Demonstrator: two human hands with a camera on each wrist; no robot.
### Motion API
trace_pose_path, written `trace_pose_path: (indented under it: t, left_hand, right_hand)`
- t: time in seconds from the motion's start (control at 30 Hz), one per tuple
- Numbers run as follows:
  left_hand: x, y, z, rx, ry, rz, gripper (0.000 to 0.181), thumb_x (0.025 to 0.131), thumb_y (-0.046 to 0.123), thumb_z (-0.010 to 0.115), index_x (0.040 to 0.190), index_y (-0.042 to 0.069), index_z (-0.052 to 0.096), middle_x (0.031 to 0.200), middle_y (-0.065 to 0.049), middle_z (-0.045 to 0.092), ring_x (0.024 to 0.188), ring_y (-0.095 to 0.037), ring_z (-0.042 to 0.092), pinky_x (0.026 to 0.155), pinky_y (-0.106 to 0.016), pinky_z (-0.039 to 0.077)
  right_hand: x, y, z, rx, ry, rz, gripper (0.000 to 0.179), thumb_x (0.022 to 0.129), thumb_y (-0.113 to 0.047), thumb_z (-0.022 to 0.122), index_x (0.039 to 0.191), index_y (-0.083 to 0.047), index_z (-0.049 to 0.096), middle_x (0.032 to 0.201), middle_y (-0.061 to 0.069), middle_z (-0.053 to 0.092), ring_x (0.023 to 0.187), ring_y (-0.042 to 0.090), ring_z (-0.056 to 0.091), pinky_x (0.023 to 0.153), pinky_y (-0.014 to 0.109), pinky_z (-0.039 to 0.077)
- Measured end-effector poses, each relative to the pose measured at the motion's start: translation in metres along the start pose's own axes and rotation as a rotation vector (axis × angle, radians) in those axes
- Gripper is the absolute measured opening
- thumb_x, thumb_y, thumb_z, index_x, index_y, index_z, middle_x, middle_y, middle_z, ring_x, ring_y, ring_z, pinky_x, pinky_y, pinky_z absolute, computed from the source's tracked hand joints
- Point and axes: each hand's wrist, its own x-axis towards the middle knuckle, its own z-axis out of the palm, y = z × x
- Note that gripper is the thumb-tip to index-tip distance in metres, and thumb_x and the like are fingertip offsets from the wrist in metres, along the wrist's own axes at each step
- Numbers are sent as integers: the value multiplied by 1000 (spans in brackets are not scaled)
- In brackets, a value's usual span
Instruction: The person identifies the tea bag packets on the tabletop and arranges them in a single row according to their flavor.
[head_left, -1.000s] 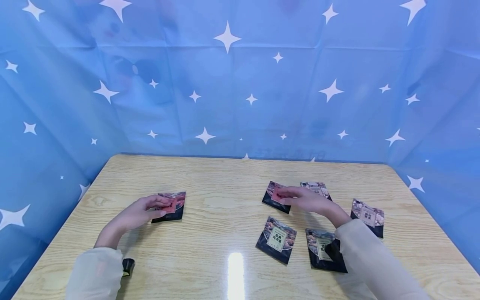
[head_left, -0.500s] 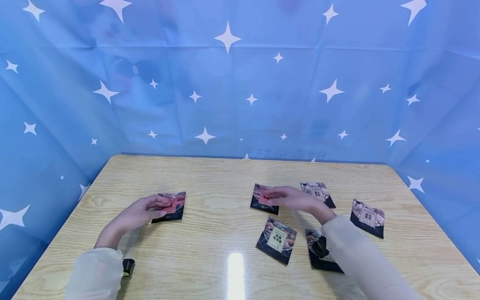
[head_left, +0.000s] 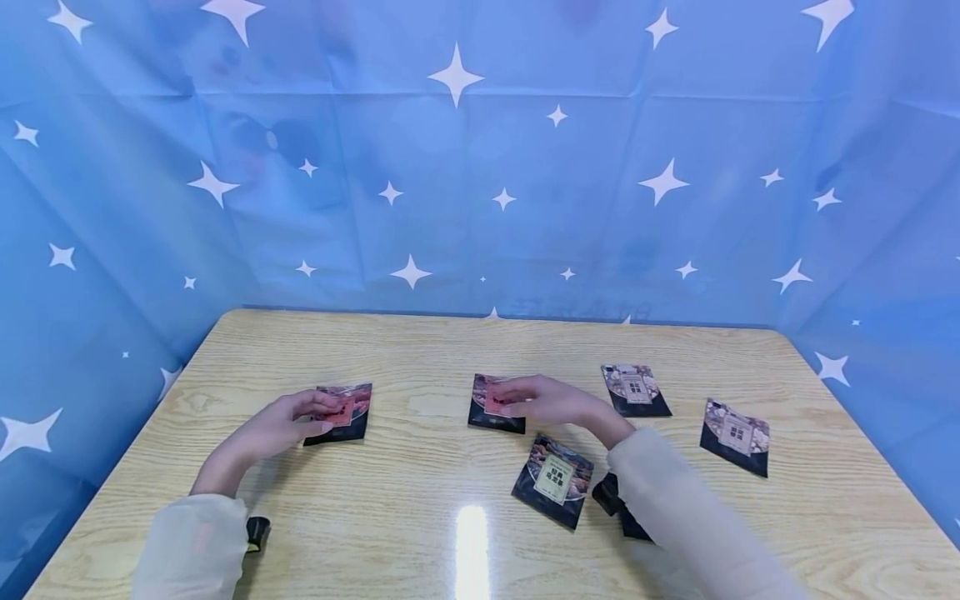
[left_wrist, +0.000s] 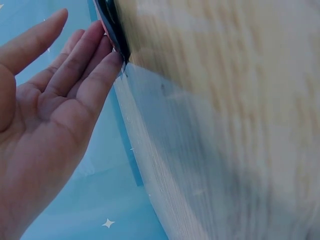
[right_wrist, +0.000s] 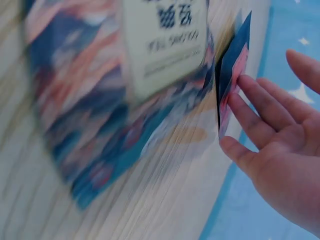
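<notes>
My left hand (head_left: pixel 277 425) lies over a red-labelled tea sachet (head_left: pixel 360 410) at the table's left, fingertips on its front. In the left wrist view the fingers of that hand (left_wrist: pixel 60 100) are extended against the dark sachet edge (left_wrist: pixel 114 30), with the thumb apart. Nearer the middle, my right hand (head_left: pixel 551 402) rests its fingertips on a second red-labelled tea sachet (head_left: pixel 480 408). From the right wrist, those fingers (right_wrist: pixel 255 100) look nearly straight, touching the label with the thumb raised. A green-labelled oolong tea sachet (head_left: pixel 555 492) lies just in front of the right hand.
Two pale-labelled sachets (head_left: pixel 636 396) (head_left: pixel 737 435) lie at the right of the wooden table (head_left: pixel 390 517). Another dark sachet (head_left: pixel 636 528) is mostly covered by the right sleeve (head_left: pixel 675 492). A blue star-patterned curtain (head_left: pixel 465 183) stands behind the table.
My right hand has slid its red-labelled sachet leftward along the table, away from the pale-labelled ones. The right forearm now covers more of the sachet below it. The left hand has stayed in place.
</notes>
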Motion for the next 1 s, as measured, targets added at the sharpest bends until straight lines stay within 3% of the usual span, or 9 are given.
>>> trace_pose_path:
  t: [0.27,0.5,1.0]
  left_hand:
    - [0,0,0,-7,-2,-3,35,92,14,56,121,-4,50,120,-21,52,114,-38,45,84,-42,42]
    - [0,2,0,-3,-4,-4,35,92,13,55,122,-4,50,121,-22,52,115,-39,45,84,-42,42]
    - [-1,2,0,2,-1,1,34,93,14,54,122,-3,50,123,-22,50,116,-39,44,84,-41,43]
  right_hand:
    - [14,-13,14,-41,-14,-10,45,96,-18,49,138,-7,40,142,10,36,126,27,37,101,43,30]
    - [27,-23,26,-29,-52,-67,46,96,-17,49,138,-4,39,142,13,35,127,28,36,101,43,29]
    - [46,-48,51,-69,-36,-60,44,94,-18,53,136,-8,44,136,7,43,123,23,42,98,38,34]
